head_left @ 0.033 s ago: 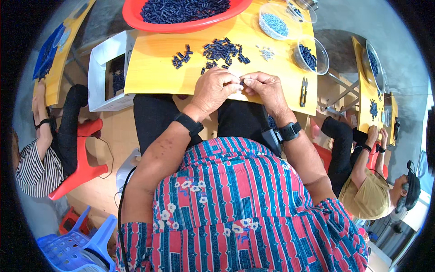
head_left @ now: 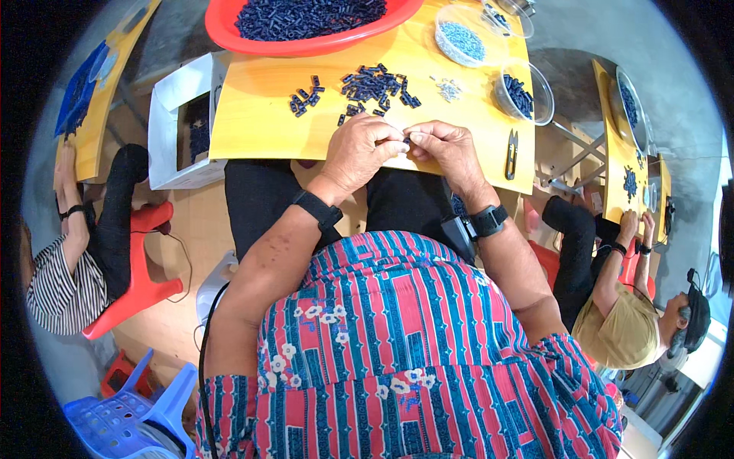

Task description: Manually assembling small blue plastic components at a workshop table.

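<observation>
My left hand (head_left: 365,149) and my right hand (head_left: 447,149) meet at the near edge of the yellow table, fingertips pinched together. Between them a small dark blue plastic piece (head_left: 407,141) just shows; the fingers hide most of it. Just beyond my hands lies a pile of the same dark pieces (head_left: 372,86). A smaller group of pieces (head_left: 306,97) lies to its left, and a few tiny pale parts (head_left: 449,89) are scattered to its right. Black thread snips (head_left: 511,154) rest on the table right of my right hand.
At the far side a red basin (head_left: 222,34) is heaped with dark pieces. Clear tubs (head_left: 544,96) stand at the right, one holding light blue bits (head_left: 462,42). A white box (head_left: 164,115) stands left of the table (head_left: 252,130). Two people work at tables on either side.
</observation>
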`<move>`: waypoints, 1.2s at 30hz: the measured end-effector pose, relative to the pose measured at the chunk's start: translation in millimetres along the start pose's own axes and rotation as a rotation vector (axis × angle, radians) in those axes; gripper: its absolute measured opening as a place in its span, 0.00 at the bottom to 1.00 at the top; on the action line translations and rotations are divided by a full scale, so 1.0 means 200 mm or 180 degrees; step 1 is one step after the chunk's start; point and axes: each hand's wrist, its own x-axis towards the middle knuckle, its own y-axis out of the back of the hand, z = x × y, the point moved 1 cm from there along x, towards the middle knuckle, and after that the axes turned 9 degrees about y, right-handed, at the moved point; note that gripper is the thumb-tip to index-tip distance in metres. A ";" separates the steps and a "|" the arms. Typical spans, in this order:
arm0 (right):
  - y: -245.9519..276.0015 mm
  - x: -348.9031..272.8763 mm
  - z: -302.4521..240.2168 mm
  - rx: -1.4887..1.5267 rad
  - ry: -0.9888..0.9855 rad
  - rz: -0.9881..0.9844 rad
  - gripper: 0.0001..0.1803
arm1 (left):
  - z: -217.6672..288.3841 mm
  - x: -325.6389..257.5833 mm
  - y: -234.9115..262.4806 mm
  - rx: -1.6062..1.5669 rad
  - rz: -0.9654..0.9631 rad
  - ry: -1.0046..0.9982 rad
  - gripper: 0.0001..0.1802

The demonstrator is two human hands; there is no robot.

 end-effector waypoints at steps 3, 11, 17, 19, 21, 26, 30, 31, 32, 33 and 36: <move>0.00 0.01 0.01 0.0156 -0.0010 -0.0052 0.08 | -0.01 0.00 0.00 -0.0018 -0.0050 0.0105 0.07; -0.01 0.01 0.02 0.0112 0.0057 0.0050 0.08 | -0.03 0.01 0.01 -0.0089 -0.0166 -0.0021 0.06; -0.02 0.00 0.01 0.0147 0.0061 0.0047 0.08 | -0.04 0.01 0.00 -0.0075 -0.0172 -0.0023 0.06; -0.02 0.00 0.01 0.0155 0.0079 0.0052 0.08 | -0.04 0.01 0.00 -0.0015 -0.0184 0.0011 0.06; -0.02 0.00 0.01 0.0117 0.0053 0.0078 0.08 | -0.03 0.01 0.00 0.0045 -0.0195 0.0047 0.06; -0.02 0.00 0.00 0.0076 0.0123 0.0009 0.06 | -0.02 0.01 0.00 0.0152 -0.0129 0.0039 0.06; -0.01 -0.01 0.02 0.0034 0.0194 -0.0015 0.05 | 0.00 0.00 -0.01 0.0248 -0.0066 0.0064 0.06; -0.01 -0.01 0.02 0.0035 0.0192 -0.0014 0.05 | 0.00 0.00 -0.01 0.0332 -0.0045 0.0060 0.06; -0.01 0.00 0.02 -0.0058 0.0188 -0.0020 0.05 | 0.01 0.00 -0.01 0.0415 -0.0024 0.0056 0.06; -0.01 0.00 0.01 -0.0150 0.0185 -0.0027 0.04 | 0.01 -0.01 -0.01 0.0414 -0.0026 0.0058 0.06; 0.01 0.01 0.01 -0.0278 0.0129 -0.0081 0.04 | 0.02 -0.01 -0.02 0.0539 0.0058 0.0011 0.05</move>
